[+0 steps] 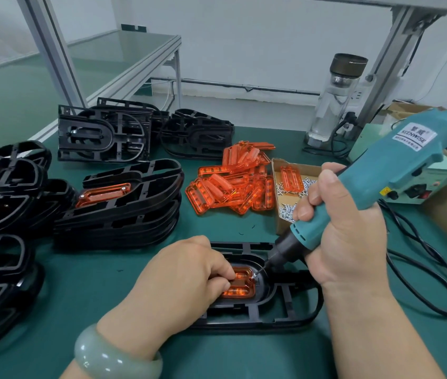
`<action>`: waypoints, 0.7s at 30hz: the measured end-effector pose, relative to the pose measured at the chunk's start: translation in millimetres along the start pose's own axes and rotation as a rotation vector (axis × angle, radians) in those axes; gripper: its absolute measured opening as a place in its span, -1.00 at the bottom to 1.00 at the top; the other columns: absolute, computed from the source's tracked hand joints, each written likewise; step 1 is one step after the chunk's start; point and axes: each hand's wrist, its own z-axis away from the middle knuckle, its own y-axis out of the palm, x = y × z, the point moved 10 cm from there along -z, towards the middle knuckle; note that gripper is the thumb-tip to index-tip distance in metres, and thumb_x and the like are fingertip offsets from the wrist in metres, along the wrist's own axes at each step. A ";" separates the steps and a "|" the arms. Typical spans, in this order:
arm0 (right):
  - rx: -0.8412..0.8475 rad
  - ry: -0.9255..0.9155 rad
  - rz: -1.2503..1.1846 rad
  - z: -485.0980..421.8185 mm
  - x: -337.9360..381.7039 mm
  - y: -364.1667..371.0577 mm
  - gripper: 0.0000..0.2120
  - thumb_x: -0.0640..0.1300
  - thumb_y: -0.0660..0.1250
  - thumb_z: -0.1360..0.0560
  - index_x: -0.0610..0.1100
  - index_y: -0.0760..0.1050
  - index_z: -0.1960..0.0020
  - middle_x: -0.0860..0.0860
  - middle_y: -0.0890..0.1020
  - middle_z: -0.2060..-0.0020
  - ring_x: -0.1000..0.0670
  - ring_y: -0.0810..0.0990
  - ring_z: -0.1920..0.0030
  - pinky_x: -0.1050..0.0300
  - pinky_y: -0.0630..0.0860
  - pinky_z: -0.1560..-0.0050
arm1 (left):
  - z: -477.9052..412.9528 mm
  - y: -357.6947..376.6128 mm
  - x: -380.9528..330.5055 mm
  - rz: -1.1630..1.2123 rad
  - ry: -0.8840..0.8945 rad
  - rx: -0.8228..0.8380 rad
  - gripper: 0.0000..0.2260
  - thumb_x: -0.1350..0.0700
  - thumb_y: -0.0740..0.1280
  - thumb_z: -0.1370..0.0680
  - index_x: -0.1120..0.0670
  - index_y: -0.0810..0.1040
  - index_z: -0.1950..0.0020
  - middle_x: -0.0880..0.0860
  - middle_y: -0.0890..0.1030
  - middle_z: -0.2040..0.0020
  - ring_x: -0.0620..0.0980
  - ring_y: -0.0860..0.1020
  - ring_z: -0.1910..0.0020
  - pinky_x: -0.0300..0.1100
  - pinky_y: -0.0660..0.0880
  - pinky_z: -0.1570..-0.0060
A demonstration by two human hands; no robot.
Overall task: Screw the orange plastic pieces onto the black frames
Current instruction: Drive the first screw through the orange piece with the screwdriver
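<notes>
A black frame (293,310) lies flat on the green mat near the front edge. An orange plastic piece (240,289) sits in its oval recess. My left hand (178,283) rests on the frame with curled fingers pinching the orange piece in place. My right hand (345,231) grips a teal electric screwdriver (375,176), tilted down to the left. Its bit tip (255,274) touches a small screw at the upper right corner of the orange piece.
Loose orange pieces (233,179) are piled mid-table beside a cardboard box of screws (288,206). Stacks of black frames (118,203), some with orange pieces fitted, fill the left. A glass bottle (334,99), a power unit (421,192) and black cables (435,283) stand right.
</notes>
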 end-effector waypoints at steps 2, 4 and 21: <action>0.011 -0.001 -0.001 0.5 -0.2 1.4 -0.94 -0.18 0.30 -0.43 -0.09 0.46 0.10 0.04 0.42 0.46 0.05 0.40 0.51 0.24 0.38 0.42 | -0.3 0.5 0.5 0.010 -0.002 0.004 -0.88 0.00 0.41 -0.46 -0.19 0.65 0.04 -0.14 0.47 0.17 -0.20 0.45 0.32 -0.22 0.48 0.16; 0.022 -0.006 0.003 1.1 0.1 2.7 -0.95 -0.18 0.30 -0.43 -0.09 0.46 0.11 0.04 0.43 0.46 0.05 0.40 0.51 0.24 0.38 0.41 | -0.4 1.0 0.6 0.004 0.001 0.008 -0.88 0.00 0.41 -0.46 -0.19 0.65 0.04 -0.14 0.47 0.17 -0.21 0.44 0.34 -0.24 0.46 0.17; 0.214 -0.055 0.073 10.9 7.7 29.3 -0.89 -0.19 0.30 -0.44 -0.06 0.48 0.04 0.06 0.43 0.46 0.03 0.40 0.51 0.16 0.37 0.38 | -1.7 -0.7 -2.8 -0.021 0.016 -0.027 -0.88 -0.08 0.42 -0.42 -0.22 0.65 0.05 -0.11 0.47 0.19 -0.15 0.45 0.23 -0.14 0.46 0.15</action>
